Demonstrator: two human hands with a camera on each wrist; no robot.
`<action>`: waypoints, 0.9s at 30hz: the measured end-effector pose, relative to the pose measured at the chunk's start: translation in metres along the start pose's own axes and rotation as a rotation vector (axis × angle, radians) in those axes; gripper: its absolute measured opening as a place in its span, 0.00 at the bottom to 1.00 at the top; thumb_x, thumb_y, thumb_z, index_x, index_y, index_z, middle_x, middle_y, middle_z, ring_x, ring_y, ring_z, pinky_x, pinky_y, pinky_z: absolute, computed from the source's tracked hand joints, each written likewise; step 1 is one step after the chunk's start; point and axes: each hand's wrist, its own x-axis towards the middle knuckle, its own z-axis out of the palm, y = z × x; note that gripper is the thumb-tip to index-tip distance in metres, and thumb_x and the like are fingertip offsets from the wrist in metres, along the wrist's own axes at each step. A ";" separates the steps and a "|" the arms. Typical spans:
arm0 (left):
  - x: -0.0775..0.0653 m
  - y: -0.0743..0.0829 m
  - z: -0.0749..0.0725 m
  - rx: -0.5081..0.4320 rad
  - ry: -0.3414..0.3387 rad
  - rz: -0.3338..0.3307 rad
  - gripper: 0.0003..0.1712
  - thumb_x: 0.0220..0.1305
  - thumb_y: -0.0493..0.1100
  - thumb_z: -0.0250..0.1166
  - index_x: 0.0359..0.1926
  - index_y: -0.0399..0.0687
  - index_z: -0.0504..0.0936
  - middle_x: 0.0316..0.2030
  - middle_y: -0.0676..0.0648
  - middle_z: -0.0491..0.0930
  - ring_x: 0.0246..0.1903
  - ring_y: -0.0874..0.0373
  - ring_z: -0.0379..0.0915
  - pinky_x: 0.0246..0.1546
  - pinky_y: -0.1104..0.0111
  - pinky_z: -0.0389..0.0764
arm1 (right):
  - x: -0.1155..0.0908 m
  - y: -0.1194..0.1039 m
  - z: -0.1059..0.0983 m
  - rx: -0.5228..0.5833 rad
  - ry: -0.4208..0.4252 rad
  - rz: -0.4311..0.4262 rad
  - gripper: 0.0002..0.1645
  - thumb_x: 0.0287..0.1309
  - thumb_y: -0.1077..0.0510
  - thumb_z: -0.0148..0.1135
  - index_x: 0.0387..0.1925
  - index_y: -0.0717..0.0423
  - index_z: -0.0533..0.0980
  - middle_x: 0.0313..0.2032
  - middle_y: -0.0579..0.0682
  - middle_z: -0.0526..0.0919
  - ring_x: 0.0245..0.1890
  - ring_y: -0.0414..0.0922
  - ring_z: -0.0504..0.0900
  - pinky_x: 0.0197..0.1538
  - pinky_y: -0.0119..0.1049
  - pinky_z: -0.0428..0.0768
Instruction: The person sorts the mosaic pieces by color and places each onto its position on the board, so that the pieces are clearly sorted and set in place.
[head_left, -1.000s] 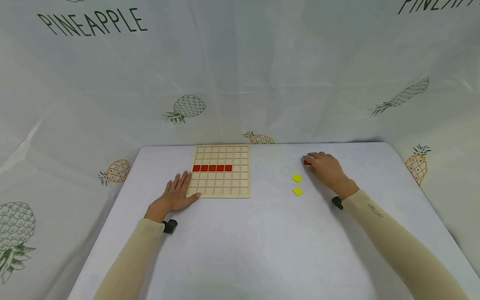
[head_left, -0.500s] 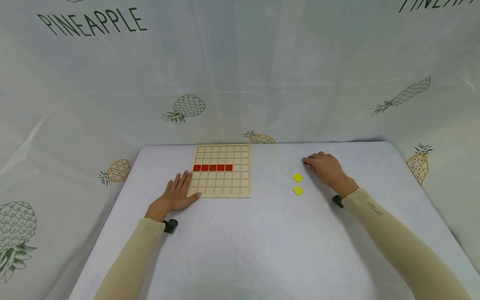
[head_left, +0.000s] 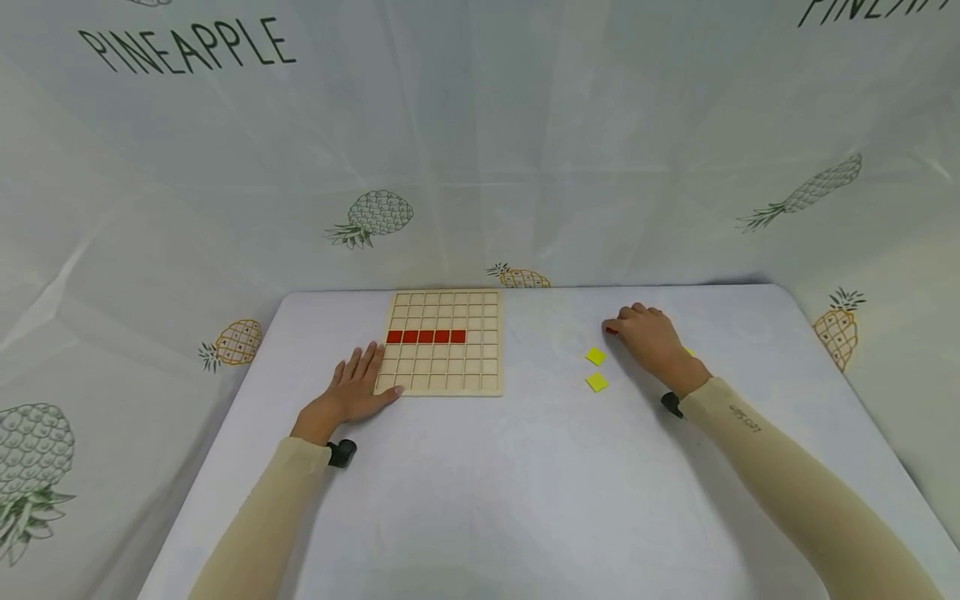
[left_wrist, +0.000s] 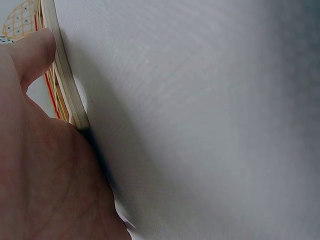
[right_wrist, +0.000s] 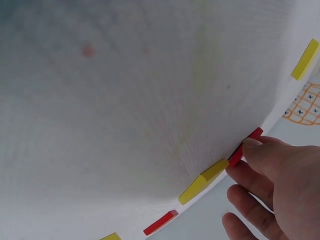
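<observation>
A square wooden grid board (head_left: 482, 367) lies at the back of the table, with several red tiles (head_left: 425, 337) side by side in one row from its left edge. My left hand (head_left: 348, 397) rests with spread fingers at the board's front left corner, its thumb along the front edge; the left wrist view shows that thumb (left_wrist: 37, 55) against the board's side. To the right, my right hand (head_left: 647, 340) pinches a red tile (right_wrist: 245, 148) between thumb and fingertips, low over the tabletop. The hand covers part of this tile in the head view.
Two yellow tiles (head_left: 596, 369) lie between the board and my right hand. Another yellow tile (head_left: 688, 353) peeks out beside my right wrist. The right wrist view also shows a loose red tile (right_wrist: 161, 222) and a yellow one (right_wrist: 202, 182). A pineapple-print curtain (head_left: 600, 167) hangs behind the table.
My right hand has shifted slightly left with the red tile in its fingertips, uncovering a bit of yellow tile by the wrist. The left hand and board stay put.
</observation>
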 end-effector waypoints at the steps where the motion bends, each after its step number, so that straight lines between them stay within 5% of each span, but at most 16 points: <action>1: 0.000 0.000 0.000 0.000 0.000 0.001 0.60 0.77 0.72 0.49 0.84 0.36 0.33 0.84 0.34 0.28 0.82 0.32 0.21 0.78 0.37 0.27 | 0.000 0.000 0.000 -0.001 -0.001 0.000 0.17 0.65 0.71 0.70 0.54 0.59 0.87 0.47 0.61 0.87 0.50 0.61 0.83 0.54 0.59 0.83; 15: -0.001 0.002 0.000 -0.005 0.004 0.000 0.59 0.77 0.70 0.50 0.84 0.36 0.33 0.84 0.34 0.28 0.82 0.33 0.20 0.79 0.37 0.27 | -0.002 -0.002 0.000 0.017 0.029 -0.012 0.18 0.65 0.70 0.70 0.54 0.57 0.87 0.47 0.60 0.87 0.50 0.61 0.82 0.53 0.61 0.82; 27: 0.000 0.001 0.001 -0.003 0.007 -0.002 0.59 0.77 0.69 0.51 0.84 0.37 0.33 0.84 0.35 0.28 0.83 0.33 0.21 0.79 0.37 0.28 | 0.004 -0.025 -0.013 0.053 0.117 -0.130 0.24 0.59 0.72 0.74 0.57 0.59 0.86 0.46 0.59 0.86 0.50 0.59 0.82 0.50 0.51 0.84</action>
